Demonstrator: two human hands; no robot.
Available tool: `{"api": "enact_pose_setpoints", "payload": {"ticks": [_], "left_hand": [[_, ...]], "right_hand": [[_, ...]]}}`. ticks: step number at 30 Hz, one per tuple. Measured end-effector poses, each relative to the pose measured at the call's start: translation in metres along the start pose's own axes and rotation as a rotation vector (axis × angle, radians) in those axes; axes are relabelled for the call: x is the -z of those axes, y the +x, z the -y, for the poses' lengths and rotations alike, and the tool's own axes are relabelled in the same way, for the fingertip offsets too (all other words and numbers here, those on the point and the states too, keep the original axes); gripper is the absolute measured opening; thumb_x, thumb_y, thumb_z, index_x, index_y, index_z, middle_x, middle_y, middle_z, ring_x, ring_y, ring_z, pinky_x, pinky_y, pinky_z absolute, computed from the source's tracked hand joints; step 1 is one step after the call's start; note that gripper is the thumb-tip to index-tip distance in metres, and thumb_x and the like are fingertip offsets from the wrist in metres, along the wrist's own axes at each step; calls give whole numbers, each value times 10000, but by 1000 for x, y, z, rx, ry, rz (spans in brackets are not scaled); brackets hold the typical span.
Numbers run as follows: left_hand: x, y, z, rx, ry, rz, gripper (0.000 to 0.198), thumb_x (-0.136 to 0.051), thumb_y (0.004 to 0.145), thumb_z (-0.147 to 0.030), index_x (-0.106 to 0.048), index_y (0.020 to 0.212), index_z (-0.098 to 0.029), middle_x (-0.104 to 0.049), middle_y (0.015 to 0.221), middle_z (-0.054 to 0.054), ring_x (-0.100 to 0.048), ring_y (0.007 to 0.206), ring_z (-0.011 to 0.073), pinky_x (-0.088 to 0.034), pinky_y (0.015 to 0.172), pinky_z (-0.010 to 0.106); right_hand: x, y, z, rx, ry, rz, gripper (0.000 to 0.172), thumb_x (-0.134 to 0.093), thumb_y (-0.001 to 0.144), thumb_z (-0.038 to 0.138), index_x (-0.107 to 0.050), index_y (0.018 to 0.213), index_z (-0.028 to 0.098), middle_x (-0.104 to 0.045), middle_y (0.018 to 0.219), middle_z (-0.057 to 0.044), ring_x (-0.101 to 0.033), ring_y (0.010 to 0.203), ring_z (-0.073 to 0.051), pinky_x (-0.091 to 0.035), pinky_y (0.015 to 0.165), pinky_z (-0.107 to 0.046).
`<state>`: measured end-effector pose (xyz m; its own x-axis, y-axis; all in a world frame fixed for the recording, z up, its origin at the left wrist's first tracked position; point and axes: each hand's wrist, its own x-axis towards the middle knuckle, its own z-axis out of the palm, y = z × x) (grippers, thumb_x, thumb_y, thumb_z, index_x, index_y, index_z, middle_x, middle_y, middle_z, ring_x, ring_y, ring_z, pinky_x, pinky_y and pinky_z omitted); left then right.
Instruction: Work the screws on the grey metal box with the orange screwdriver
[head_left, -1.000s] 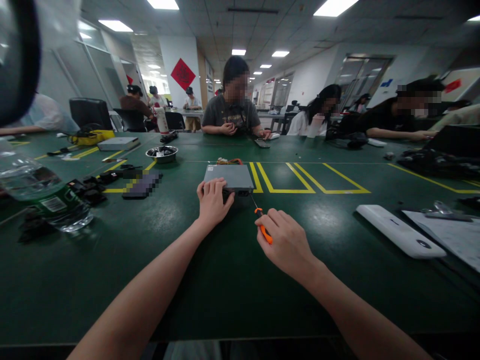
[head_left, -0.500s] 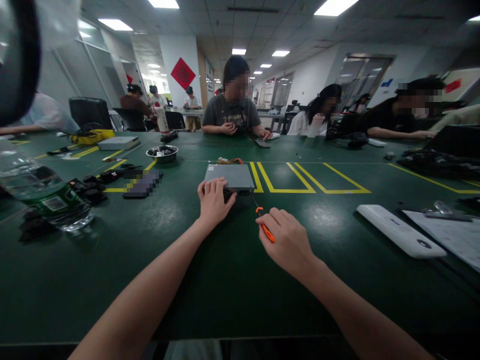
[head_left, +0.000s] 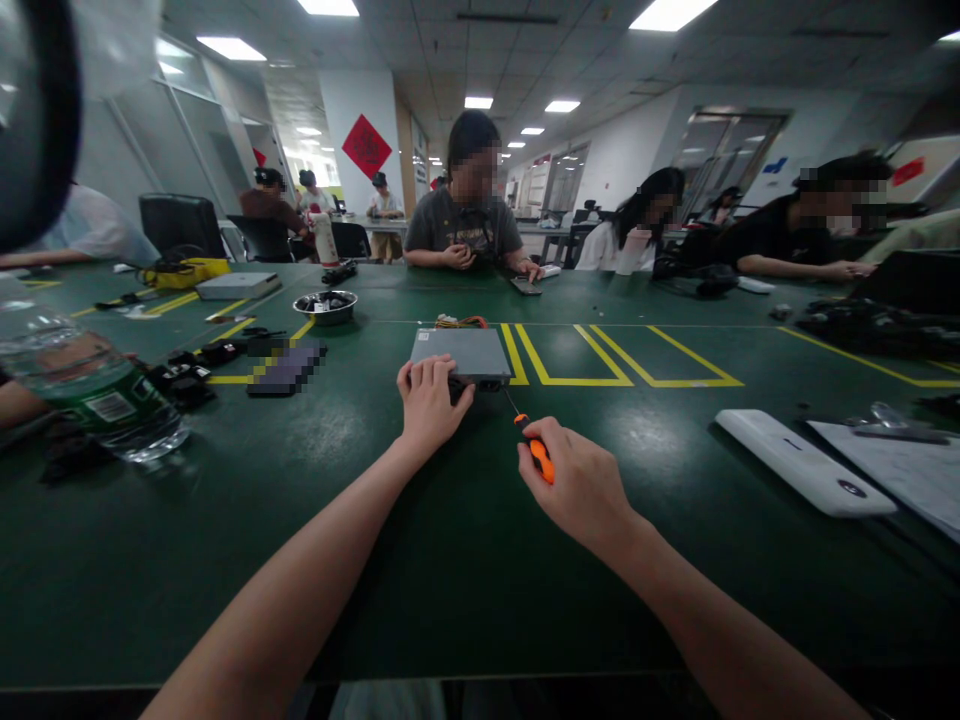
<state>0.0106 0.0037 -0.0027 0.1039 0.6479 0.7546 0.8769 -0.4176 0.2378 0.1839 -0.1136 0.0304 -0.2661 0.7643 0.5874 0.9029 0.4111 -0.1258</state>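
A flat grey metal power supply unit point(head_left: 469, 350) lies on the green table, with coloured wires point(head_left: 459, 322) at its far side and a socket on the near face. My left hand point(head_left: 431, 395) grips its near left corner, fingers over the top and thumb against the front. In my right hand point(head_left: 574, 470) is a screwdriver with an orange and black handle point(head_left: 541, 462). Its thin shaft points up and left to the unit's near right corner. Whether the tip sits in a screw is too small to tell.
A water bottle point(head_left: 97, 390), dark phone-like slab point(head_left: 287, 368) and metal bowl point(head_left: 325, 308) stand left. To the right lie a white device point(head_left: 802, 462) and clipboard point(head_left: 900, 470). Yellow tape point(head_left: 585, 382) marks the table beyond. A person point(head_left: 465, 200) sits opposite.
My right hand's fingers have shifted around the screwdriver, and more of its orange handle shows. My left hand and the power supply unit stay put. Another person's arm has appeared behind the bottle.
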Motion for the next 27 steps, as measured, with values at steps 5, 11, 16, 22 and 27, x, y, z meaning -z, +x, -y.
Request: {"api": "enact_pose_setpoints", "payload": {"ticks": [5,11,16,22,27], "left_hand": [[0,0,-1,7,5,0,288,-537,774,-366,-470,1013,-218,-547,1149,65,-435,1092,247,-201,1015,444],[0,0,-1,2,10,-7,289,-544,769,-359,-472,1012,-220,-551,1146,63,-440,1093,249,-203,1017,441],[-1,0,0,2,0,0,290,-534,777,-369,-469,1017,-218,-545,1161,65,-430,1106,251,-200,1017,440],[0,-1,0,4,4,-1,298,-523,784,-373,-466,1031,-217,-548,1151,67,-432,1104,245,-189,1024,440],[0,-1,0,-5,4,-5,299,-517,789,-384,-466,1033,-219,-551,1148,70,-433,1110,251,-191,1024,442]], "right_hand": [[0,2,4,117,-68,93,131,-489,747,137,-566,846,176,-532,844,-54,-479,766,-157,-392,656,-272],[4,2,4,14,19,60,313,-415,851,403,-535,993,151,-564,785,-50,-517,667,-135,-381,577,-252],[3,0,2,-72,44,15,228,-402,855,314,-496,968,139,-554,681,-8,-491,543,-101,-347,501,-221],[3,1,4,96,-47,58,117,-485,753,135,-565,829,173,-519,834,-47,-467,758,-149,-381,641,-262],[4,2,5,82,1,63,194,-447,836,304,-574,894,169,-528,826,-56,-484,743,-146,-389,650,-273]]}}
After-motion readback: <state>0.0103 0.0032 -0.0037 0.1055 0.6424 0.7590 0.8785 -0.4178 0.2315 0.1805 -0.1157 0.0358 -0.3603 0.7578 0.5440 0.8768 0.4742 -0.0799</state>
